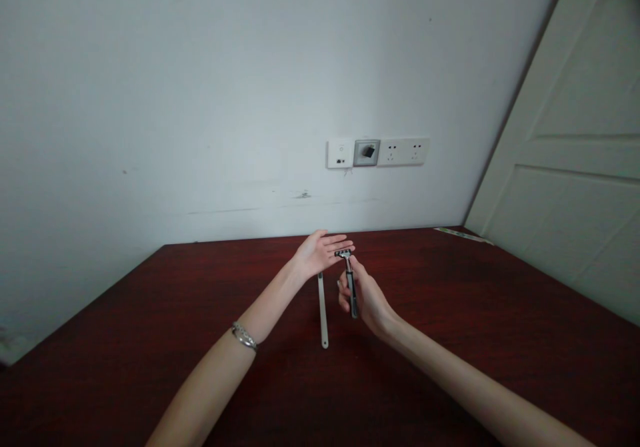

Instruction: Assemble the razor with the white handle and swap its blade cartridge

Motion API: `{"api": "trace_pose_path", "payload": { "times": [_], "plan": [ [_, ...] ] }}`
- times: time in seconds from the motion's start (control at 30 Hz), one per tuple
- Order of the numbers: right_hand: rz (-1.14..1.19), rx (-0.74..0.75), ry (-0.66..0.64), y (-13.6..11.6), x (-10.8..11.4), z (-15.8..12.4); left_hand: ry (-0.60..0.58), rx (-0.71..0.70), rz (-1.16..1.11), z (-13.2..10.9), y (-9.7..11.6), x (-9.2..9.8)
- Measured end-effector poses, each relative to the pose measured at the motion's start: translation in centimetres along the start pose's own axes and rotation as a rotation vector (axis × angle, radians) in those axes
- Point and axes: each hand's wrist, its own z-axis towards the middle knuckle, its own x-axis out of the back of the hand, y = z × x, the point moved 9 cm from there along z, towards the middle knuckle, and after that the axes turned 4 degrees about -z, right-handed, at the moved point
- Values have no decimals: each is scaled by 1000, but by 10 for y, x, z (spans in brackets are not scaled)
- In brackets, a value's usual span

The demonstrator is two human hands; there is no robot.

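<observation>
A razor (351, 287) with a dark head and a grey-and-black handle is gripped in my right hand (369, 297), its head pointing up and away from me. My left hand (320, 253) is held out flat, palm up, fingers stretched to the right. The razor's head overlaps the left fingertips in this view; whether they touch I cannot tell. Below the left hand, a long pale flat handle (323, 313) with a hole at its near end lies on the table, its far end hidden behind the hand. A silver bracelet (244, 335) circles my left forearm.
The dark red-brown table (150, 340) reaches back to a white wall (200, 100). Sockets and switches (403, 151) are set in that wall. On the right stands a pale panelled door (575, 167), with a thin printed strip (463, 235) at the table's back right edge.
</observation>
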Motion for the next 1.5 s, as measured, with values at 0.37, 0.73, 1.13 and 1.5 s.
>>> {"api": "trace_pose_path", "payload": {
  "times": [0.37,0.73,1.13,1.5],
  "plan": [
    [55,78,-67,2,0,0,16,9,-261,3,-24,5],
    [40,44,-44,9,1,-2,80,-2,-404,0,-31,-4],
    [0,51,-18,8,3,-2,26,-21,-420,-1,-30,-8],
    [8,32,-25,9,2,-2,97,-64,-375,-2,-28,-3]
  ]
}}
